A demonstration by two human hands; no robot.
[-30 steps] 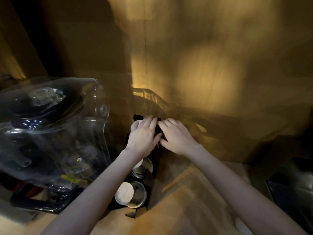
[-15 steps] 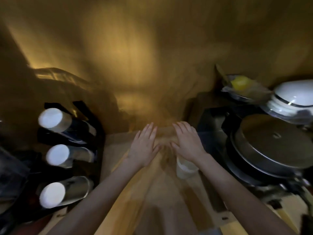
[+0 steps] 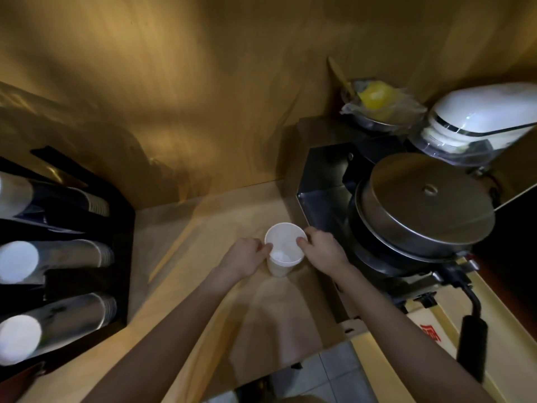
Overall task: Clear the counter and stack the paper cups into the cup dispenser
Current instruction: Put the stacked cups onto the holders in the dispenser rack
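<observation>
A white paper cup stands upright on the wooden counter, slightly right of centre. My left hand grips its left rim and my right hand grips its right rim, thumbs over the lip. At the far left, the black cup dispenser holds three horizontal stacks of white cups, their bases facing me.
A metal waffle-type iron with a round lid and a black handle sits close on the right. Behind it are a bowl with something yellow and a white appliance. A wooden wall closes the back.
My view swung right from the dispenser to the counter. Both hands left the dispenser, reached over the lone cup and now hold it by the rim.
</observation>
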